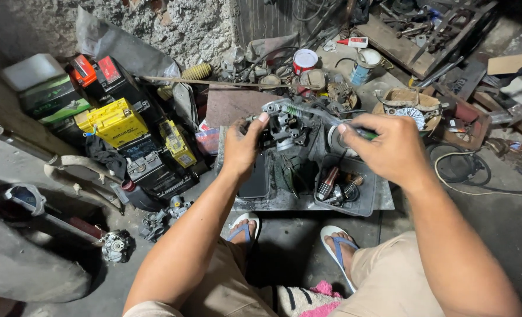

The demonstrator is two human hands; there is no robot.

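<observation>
We see the left hand (241, 147) closed around a small metal carburettor (284, 126), its fingers wrapped over the near side of the body and the thumb up on top, holding it just above a grey tray (369, 202) that lies on the floor in front of the person's feet. The right hand (390, 147), to the right of the carburettor, pinches a slim green-handled tool (366, 135) between thumb and fingers; its shaft runs left toward the carburettor's top, though we cannot tell whether the tip is touching.

We judge the step in hand to be work on the carburettor's upper part, picking or clearing at it with the tool while the other hand steadies it. The next move would seem to call for a firm, unmoving hold from the left hand and a fine, controlled push or twist from the right, since the tool is thin and the part is small and awkward to grip.

Below the carburettor, inside the tray, lie a screwdriver with a dark red handle (327, 183) and a coiled spring (353, 186). Well to the left of the carburettor stands a cluster of batteries, among them a yellow battery (115, 121). Behind the carburettor sits a red and white tin (304, 60).
</observation>
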